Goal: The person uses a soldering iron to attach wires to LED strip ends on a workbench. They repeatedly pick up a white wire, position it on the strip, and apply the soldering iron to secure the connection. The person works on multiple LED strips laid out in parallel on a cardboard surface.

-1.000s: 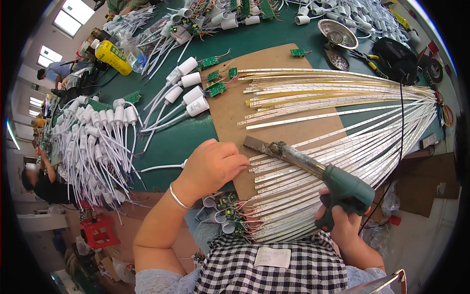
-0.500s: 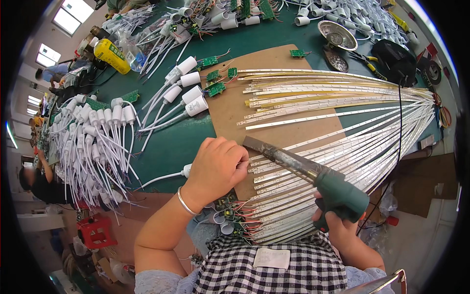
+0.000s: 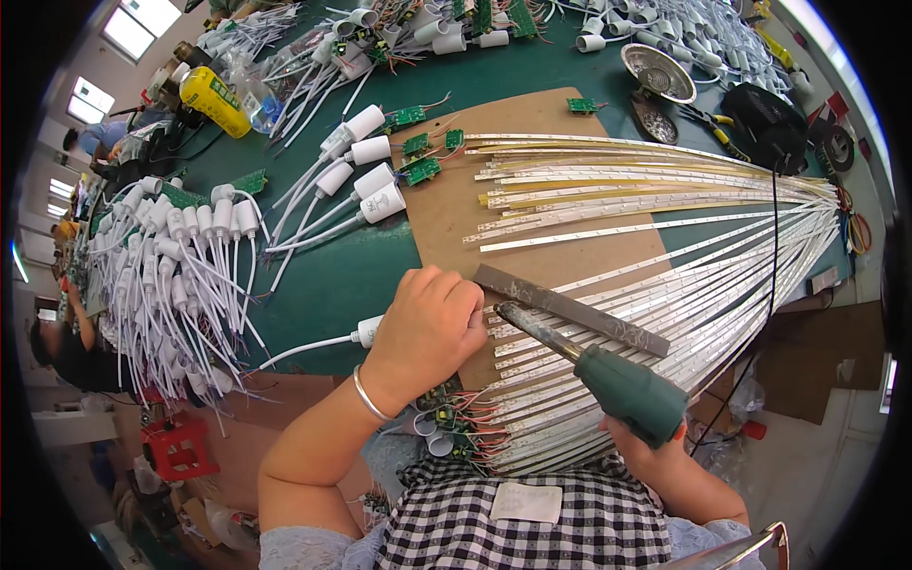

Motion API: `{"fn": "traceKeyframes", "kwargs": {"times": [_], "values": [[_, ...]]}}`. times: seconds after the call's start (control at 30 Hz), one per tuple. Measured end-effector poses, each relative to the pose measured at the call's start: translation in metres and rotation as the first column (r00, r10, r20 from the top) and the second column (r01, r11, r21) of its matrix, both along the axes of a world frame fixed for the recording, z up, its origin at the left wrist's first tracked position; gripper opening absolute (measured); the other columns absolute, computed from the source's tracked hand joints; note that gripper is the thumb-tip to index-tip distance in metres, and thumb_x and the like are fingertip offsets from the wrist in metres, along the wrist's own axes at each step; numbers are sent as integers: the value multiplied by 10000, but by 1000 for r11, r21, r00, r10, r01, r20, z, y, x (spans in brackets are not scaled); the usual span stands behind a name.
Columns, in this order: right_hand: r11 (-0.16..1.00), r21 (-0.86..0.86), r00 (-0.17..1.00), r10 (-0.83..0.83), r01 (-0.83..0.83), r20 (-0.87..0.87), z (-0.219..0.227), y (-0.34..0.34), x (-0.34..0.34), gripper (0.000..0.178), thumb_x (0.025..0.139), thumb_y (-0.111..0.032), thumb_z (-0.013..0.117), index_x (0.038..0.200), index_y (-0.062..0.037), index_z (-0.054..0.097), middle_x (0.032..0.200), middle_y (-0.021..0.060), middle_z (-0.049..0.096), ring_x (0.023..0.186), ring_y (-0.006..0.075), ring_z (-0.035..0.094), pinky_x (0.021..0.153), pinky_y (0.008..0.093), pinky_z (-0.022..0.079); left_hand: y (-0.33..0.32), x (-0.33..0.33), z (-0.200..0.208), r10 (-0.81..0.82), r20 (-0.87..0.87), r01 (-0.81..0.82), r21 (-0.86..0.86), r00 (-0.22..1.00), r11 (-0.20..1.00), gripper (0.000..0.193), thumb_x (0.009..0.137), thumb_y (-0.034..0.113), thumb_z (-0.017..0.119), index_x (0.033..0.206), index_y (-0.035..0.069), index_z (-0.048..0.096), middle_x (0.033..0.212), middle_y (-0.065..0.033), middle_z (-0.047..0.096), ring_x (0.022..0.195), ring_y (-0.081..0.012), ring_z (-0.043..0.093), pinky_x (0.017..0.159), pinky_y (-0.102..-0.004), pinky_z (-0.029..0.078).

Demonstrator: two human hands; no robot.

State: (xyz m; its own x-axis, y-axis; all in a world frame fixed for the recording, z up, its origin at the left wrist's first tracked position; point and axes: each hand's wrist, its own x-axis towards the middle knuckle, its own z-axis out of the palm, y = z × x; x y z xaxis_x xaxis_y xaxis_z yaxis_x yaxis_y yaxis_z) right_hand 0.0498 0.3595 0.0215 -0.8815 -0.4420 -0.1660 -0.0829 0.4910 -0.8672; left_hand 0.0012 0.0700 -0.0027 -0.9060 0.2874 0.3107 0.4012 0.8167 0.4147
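My right hand [image 3: 651, 451] grips a green-handled soldering gun [image 3: 632, 389], its metal tip beside the ends of the long, thin LED strips [image 3: 570, 237]. My left hand [image 3: 432, 318] is closed at those strip ends, close to the tip; its fingers hide what they hold. Just left of that hand lies a white cylindrical cap [image 3: 367, 331] with a white cable. A flat grey metal bar [image 3: 589, 313] rests across the strips beyond the gun. Green circuit boards with red wires [image 3: 470, 408] sit at the near strip ends.
Brown cardboard [image 3: 442, 237] lies under the strip ends on the green table [image 3: 313, 304]. White capped cables [image 3: 171, 247] are heaped at left. Metal dish [image 3: 658, 73], pliers [image 3: 717, 130] and a black device [image 3: 765, 119] stand far right; yellow bottle [image 3: 216, 101] far left. A black cord [image 3: 775, 237] crosses the strips.
The soldering gun has dropped toward me and swung its tip lower, apart from the metal bar, which now shows whole. My left hand has shifted slightly right.
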Motion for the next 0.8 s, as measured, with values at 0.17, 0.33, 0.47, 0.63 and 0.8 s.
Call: {"fn": "traceKeyframes", "kwargs": {"times": [0.17, 0.33, 0.47, 0.63, 0.8], "values": [[998, 29, 991, 66, -63, -120, 4, -3, -4, 313, 731, -68, 690, 1036, -25, 636, 1025, 131, 646, 984, 309, 587, 892, 378, 441, 0, 0, 1, -7, -3, 7, 2, 1000, 1000, 161, 660, 18, 646, 749, 64, 519, 710, -64, 503, 729, -265, 491, 682, -360, 396], [998, 39, 996, 45, -42, -83, 3, -4, -3, 318, 733, -86, 702, 1037, -21, 634, 1033, 146, 636, 1000, 311, 579, 883, 376, 451, 0, 1, 0, 3, -6, -3, -6, 1000, 1000, 163, 660, 18, 650, 751, 63, 522, 713, -69, 504, 733, -270, 493, 692, -363, 403], [996, 66, 989, 76, -68, -128, 6, -6, -6, 319, 731, -96, 709, 1033, -23, 636, 1035, 144, 636, 1003, 310, 577, 882, 378, 454, 0, 1, 1, 5, -12, -5, -7, 1000, 1000, 163, 661, 18, 651, 758, 60, 527, 717, -69, 506, 741, -272, 496, 704, -364, 409], [995, 69, 986, 84, -74, -144, 11, -9, -8, 306, 735, -101, 704, 1024, -22, 640, 1034, 142, 638, 998, 321, 578, 888, 388, 451, 1, 2, 0, 12, -10, -12, -11, 1000, 1000, 159, 661, 19, 651, 755, 59, 529, 719, -69, 508, 745, -271, 497, 708, -364, 410], [993, -106, 998, -62, 59, -22, -1, 0, 3, 352, 801, -109, 636, 1127, 7, 571, 1015, 128, 631, 826, 237, 623, 760, 338, 494, 1, 2, 0, 10, -5, -10, -10, 1000, 1000, 156, 659, 19, 647, 751, 58, 527, 718, -69, 509, 740, -271, 495, 707, -363, 409]]}}
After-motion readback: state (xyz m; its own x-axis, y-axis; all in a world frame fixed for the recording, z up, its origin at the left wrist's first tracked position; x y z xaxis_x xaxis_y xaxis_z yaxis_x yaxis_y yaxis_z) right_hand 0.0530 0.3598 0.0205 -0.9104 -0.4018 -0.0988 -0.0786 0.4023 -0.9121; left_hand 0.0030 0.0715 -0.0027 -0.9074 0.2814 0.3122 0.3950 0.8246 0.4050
